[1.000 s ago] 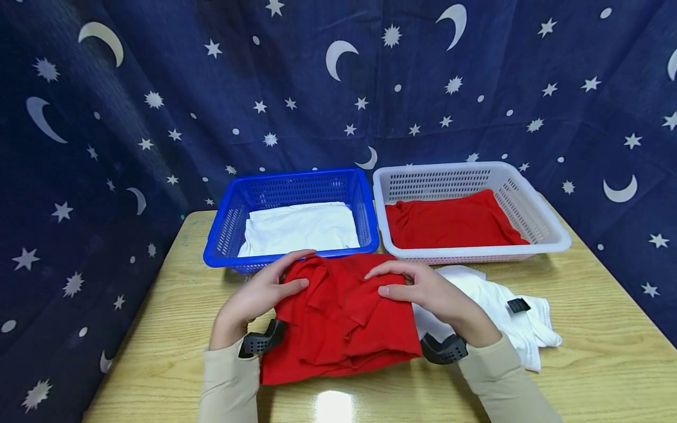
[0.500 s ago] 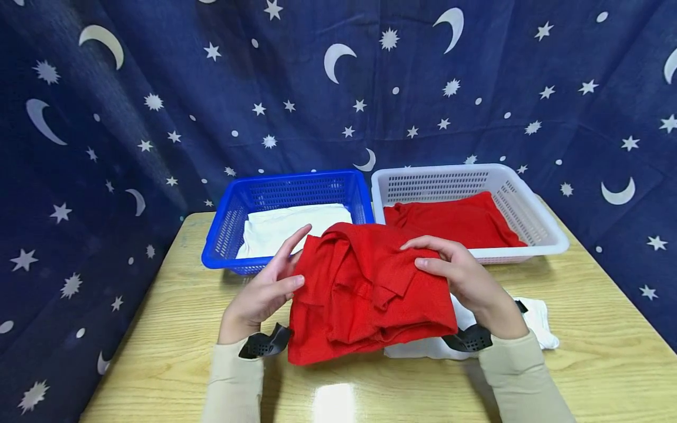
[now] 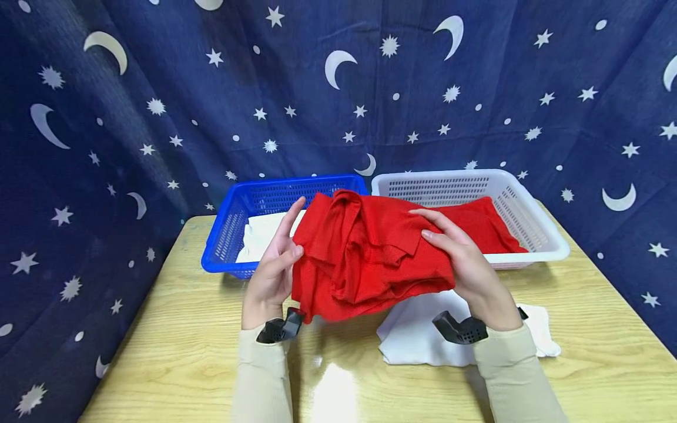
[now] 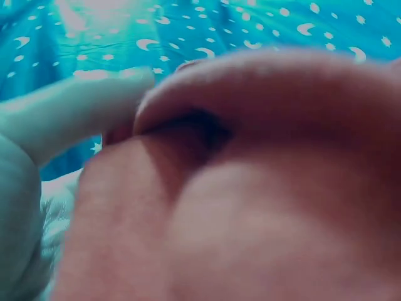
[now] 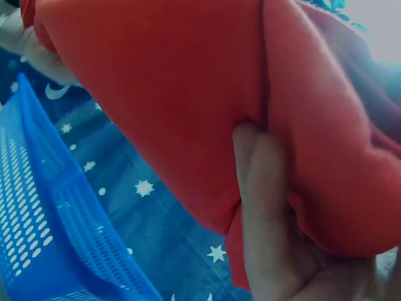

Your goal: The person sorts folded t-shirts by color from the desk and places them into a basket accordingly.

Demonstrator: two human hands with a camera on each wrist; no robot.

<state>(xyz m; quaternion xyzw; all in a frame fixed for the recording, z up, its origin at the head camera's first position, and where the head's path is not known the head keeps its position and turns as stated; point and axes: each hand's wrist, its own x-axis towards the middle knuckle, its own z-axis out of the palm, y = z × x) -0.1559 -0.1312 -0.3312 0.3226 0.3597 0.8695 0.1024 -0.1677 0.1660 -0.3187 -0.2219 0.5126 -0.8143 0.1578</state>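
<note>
A loosely folded red shirt (image 3: 365,252) is held up between both hands, above the table and in front of the baskets. My left hand (image 3: 271,270) holds its left edge, thumb on the near side and index finger pointing up; the other fingers are mostly hidden. At the right edge my right hand (image 3: 473,270) grips it with thumb and index finger on top. The right wrist view shows fingers (image 5: 263,188) pressed into a fold underneath. Blurred pinkish folds fill much of the left wrist view, beside one finger (image 4: 75,113).
Behind the shirt stand a blue basket (image 3: 217,241) with folded white cloth (image 3: 259,232) and a white basket (image 3: 552,249) with red cloth (image 3: 486,226). A white garment (image 3: 418,341) lies on the wooden table (image 3: 174,346) under my right hand. A starry curtain (image 3: 296,70) hangs behind.
Both hands have raised the red shirt from near the table, bringing it up and slightly to the right. It now overlaps both baskets in the head view.
</note>
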